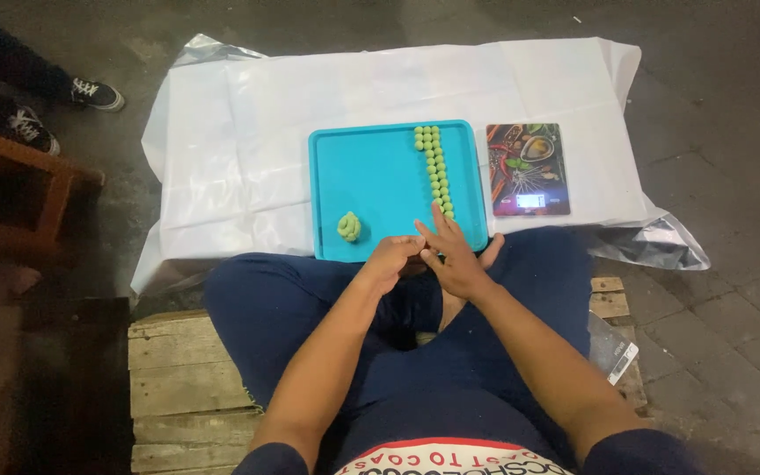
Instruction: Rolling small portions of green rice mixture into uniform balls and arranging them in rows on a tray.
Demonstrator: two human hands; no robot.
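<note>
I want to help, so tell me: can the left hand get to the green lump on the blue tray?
Probably yes. The left hand sits at the tray's near edge, and the green lump lies just beyond it with nothing between.

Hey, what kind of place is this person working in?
Probably an improvised food-prep spot on a paved floor, not a proper kitchen. A white plastic sheet covers the paving stones, the person sits on a wooden pallet, and a teal tray of green dough balls sits beside a kitchen scale.
</note>
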